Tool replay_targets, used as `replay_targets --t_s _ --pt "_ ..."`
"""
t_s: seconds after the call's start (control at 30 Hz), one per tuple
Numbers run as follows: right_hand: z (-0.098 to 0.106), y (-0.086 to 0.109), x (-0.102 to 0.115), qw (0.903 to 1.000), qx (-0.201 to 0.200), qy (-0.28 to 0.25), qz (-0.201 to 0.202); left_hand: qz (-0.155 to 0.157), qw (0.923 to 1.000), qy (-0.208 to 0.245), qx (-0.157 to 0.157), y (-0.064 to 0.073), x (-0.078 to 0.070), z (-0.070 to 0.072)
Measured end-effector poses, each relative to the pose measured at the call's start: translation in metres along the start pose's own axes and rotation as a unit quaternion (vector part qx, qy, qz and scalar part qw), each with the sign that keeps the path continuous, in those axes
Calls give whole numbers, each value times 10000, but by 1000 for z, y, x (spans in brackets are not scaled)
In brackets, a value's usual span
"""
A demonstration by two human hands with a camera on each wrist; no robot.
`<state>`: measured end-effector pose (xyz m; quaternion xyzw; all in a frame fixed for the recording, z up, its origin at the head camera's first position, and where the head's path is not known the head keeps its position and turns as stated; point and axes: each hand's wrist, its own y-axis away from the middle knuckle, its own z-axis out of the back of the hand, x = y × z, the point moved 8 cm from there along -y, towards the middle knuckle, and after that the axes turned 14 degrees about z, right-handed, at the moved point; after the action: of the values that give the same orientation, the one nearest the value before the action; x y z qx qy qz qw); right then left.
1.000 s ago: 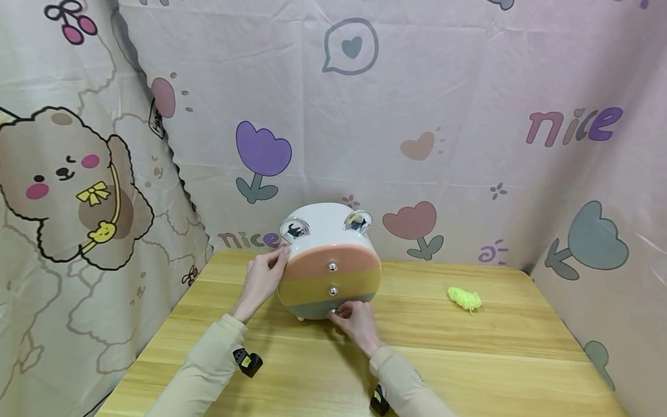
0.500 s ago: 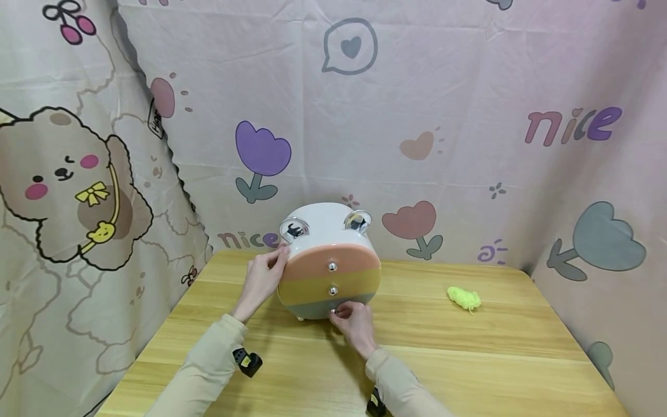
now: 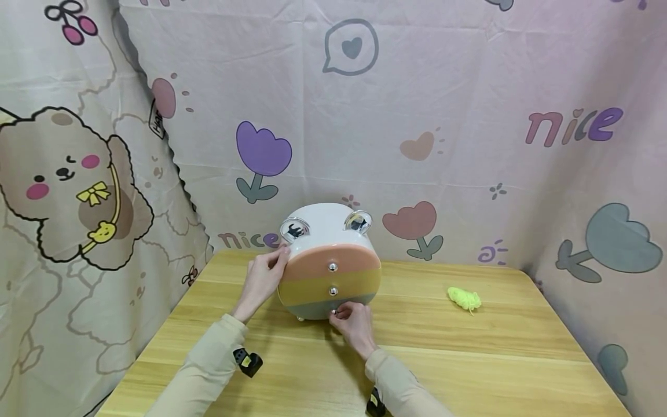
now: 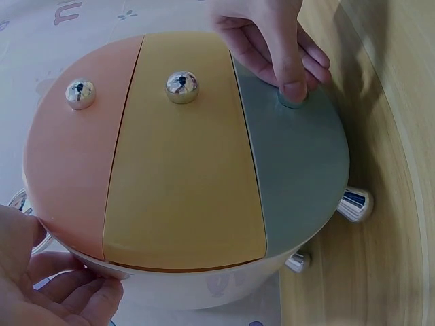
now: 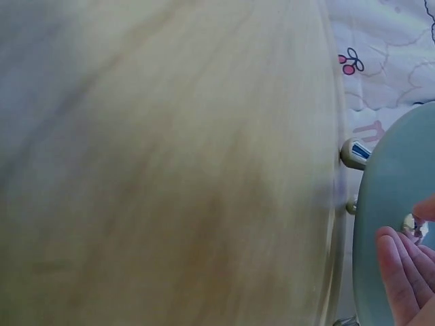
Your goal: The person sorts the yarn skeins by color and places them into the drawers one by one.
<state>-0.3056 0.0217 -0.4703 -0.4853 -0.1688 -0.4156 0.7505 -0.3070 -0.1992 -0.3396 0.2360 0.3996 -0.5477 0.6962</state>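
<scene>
A rounded white storage box (image 3: 328, 223) with pink, yellow and grey-green drawers stands on the table, and two silver rings stick up from its top. My left hand (image 3: 262, 279) grips its upper left edge beside one ring. Low on the front, my right hand (image 3: 356, 325) pinches the silver knob (image 5: 414, 229) of the grey-green drawer (image 4: 299, 163) between thumb and fingers. That drawer's front lies level with the others. The yellow drawer (image 4: 183, 197) and pink drawer (image 4: 81, 156) each show a bare silver knob.
A bright yellow-green fuzzy bundle (image 3: 464, 299) lies to the right on the wooden table (image 3: 469, 365). Printed curtains (image 3: 333, 116) hang behind the table and along both sides. Short silver feet (image 4: 355, 204) hold up the box.
My right wrist has shifted slightly left while the fingers stay on the knob. The left hand and the box have not moved. The curtain print at the right has slid right.
</scene>
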Motion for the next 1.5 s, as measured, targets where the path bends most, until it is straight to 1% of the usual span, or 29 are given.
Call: replay_targets --t_s 0.3,0.5,0.63,0.8,1.13,1.23,1.4,1.5 --pt "4 4 2 9997 -122 -42 187 10 10000 -6 -26 -1 0 0" --pt "6 11 5 9997 -45 -100 199 -38 10000 -25 -73 0 0 0" --pt "7 16 6 9995 88 -272 106 -20 10000 -13 -93 0 0 0" --pt "8 22 4 9981 255 -538 -136 -26 10000 0 -84 0 -1 1" --pt "13 34 7 9952 297 -837 -404 -71 9999 5 -117 0 -1 1" --pt "14 36 7 9951 319 -831 -423 -69 9999 -1 -87 0 0 1" --pt "15 39 10 9962 349 -762 -233 -38 10000 5 -44 0 0 0" --pt "17 41 12 9960 363 -783 -218 -34 10000 -1 -41 -1 0 0"
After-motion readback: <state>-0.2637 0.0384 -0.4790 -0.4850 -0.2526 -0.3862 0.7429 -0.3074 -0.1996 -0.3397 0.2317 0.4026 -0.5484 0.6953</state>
